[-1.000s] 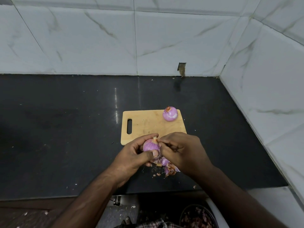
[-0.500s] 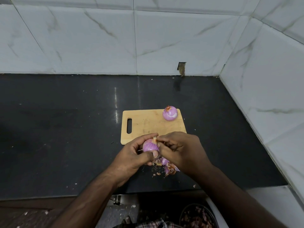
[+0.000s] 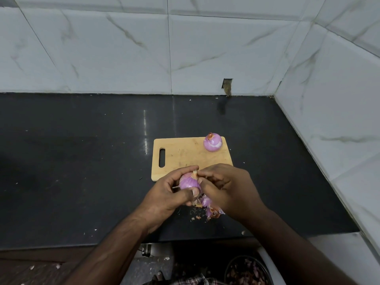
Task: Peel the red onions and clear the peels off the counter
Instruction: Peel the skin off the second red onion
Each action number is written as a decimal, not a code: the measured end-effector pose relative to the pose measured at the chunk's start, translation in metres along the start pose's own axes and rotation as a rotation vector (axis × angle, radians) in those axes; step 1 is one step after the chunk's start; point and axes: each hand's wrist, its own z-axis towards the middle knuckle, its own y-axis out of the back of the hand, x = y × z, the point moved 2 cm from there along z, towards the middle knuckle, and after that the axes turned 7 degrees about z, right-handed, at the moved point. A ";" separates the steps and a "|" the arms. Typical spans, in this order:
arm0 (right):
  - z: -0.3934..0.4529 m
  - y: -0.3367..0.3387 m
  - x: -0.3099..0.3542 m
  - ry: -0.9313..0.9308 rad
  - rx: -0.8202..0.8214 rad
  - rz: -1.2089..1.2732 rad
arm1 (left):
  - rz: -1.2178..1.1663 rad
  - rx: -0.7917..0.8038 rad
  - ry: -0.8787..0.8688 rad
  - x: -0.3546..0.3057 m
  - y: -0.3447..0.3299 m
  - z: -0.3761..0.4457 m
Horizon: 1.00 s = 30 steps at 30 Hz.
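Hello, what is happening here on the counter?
A person is peeling a red onion. The left hand holds it, and the right hand pinches skin near its tip. Another onion sits on the cutting board. Loose peels lie on the dark counter under the hands.

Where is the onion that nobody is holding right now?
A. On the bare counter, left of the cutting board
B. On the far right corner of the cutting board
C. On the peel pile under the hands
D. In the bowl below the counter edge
B: the loose onion sits on the far right corner of the cutting board, while the left hand grips the other onion.
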 end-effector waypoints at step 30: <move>0.008 0.004 -0.015 -0.306 0.121 0.459 | 0.000 -0.005 -0.016 -0.005 -0.002 -0.003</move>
